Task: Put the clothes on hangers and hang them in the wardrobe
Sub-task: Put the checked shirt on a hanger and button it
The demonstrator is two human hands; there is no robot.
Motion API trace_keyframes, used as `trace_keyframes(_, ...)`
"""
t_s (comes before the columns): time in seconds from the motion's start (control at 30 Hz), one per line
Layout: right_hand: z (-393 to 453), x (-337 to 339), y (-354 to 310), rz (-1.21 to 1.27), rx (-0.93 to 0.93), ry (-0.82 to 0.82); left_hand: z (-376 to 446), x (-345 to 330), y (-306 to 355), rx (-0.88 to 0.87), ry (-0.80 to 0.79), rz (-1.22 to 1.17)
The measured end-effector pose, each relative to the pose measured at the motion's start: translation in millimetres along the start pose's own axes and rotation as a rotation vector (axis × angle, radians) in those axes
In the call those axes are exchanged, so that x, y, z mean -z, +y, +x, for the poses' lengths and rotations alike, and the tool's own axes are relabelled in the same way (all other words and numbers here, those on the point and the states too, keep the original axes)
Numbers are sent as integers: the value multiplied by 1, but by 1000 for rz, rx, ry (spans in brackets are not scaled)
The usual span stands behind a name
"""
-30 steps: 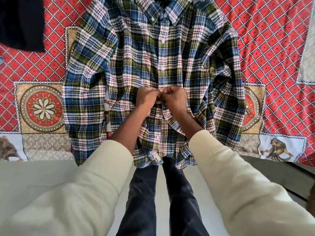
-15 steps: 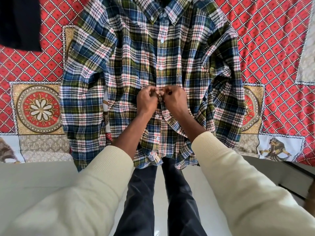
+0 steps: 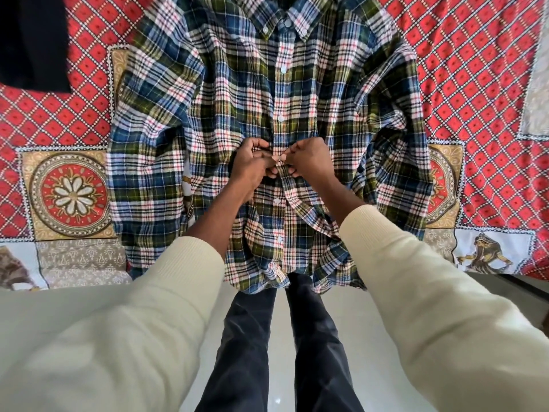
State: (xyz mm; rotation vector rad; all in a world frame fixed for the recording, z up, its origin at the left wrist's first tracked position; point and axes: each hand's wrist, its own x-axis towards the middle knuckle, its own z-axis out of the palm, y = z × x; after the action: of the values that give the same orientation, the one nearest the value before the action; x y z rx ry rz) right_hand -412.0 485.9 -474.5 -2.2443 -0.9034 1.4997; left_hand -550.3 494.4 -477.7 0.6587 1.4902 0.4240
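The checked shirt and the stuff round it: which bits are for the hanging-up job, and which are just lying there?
For the job:
plaid shirt, spread on the bed
left hand and right hand, pinching its button strip

Just lying about:
red patterned bedspread
black cloth at the top left corner

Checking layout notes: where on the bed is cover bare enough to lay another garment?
Bare bedspread shows right of the plaid shirt, and left of it below the black garment. The middle is crowded: left hand and right hand pinch the shirt.
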Motion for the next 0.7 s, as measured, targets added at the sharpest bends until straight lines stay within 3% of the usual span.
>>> trace_keyframes(0.07, -6, -9, 1, -99, 63, 94, 1, 0, 0, -56, 49, 131)
trace_keyframes(0.17, -25, -14, 12, -15, 128, 233, 1, -1, -6, -197, 255, 437)
trace_keyframes(0.27, -53, -12, 37, -79, 258, 370, -6, -1, -12, -289, 356, 561)
trace_keyframes(0.4, -99, -18, 82, -529, 457, 311, -29, -2, -25, -419, 357, 531)
trace_keyframes(0.47, -109, -26, 102, -712, 437, 271, -48, -3, -40, -438, 357, 461)
trace_keyframes(0.57, -112, -33, 111, -727, 412, 331, -77, -7, -69, -392, 282, 427)
trace_keyframes(0.7, -100, -37, 98, -707, 517, 350, -90, -13, -94, -292, 223, 456)
